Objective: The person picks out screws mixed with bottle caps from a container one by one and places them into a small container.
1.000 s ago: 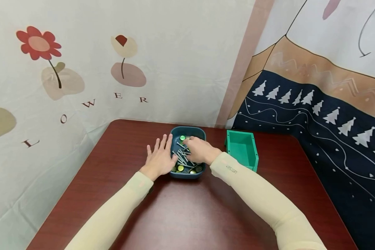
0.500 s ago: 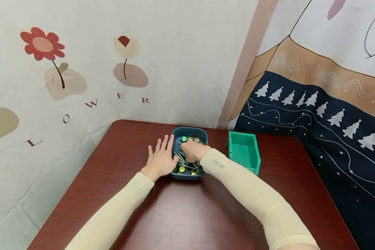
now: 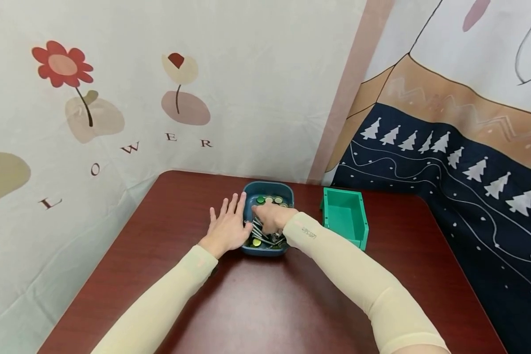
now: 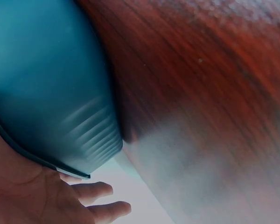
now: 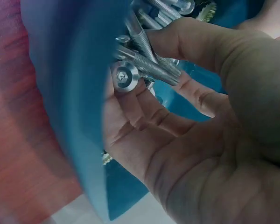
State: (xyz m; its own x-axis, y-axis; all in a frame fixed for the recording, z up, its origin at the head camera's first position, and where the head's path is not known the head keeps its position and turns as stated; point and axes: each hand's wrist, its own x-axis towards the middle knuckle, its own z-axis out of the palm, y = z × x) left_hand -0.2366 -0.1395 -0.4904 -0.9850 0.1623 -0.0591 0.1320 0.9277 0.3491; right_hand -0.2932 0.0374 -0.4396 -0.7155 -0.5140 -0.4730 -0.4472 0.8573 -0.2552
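A dark blue oval-cornered bin (image 3: 256, 251) holds a mix of metal bolts (image 5: 151, 65) and bottle caps (image 3: 256, 242). My left hand (image 3: 224, 228), fingers straight and spread, rests against the bin's left rim; the left wrist view shows the outer wall (image 4: 51, 84) beside the palm. Inside the bin, my right hand (image 3: 274, 217) reaches down among the contents. From the right wrist, its thumb and curled fingers hold several of the silver bolts, one showing a hex-socket head. The right hand hides part of the bin's contents in the head view.
A green rectangular box (image 3: 345, 214) stands to the right of the blue bin, with no contents visible inside. Both sit near the back edge of a reddish-brown table (image 3: 256, 305). A printed cloth (image 3: 265, 98) hangs behind it.
My right hand has moved a little left and deeper into the bin, and its fingers have closed round bolts. The bolts beneath have shifted. My left hand stays at the rim.
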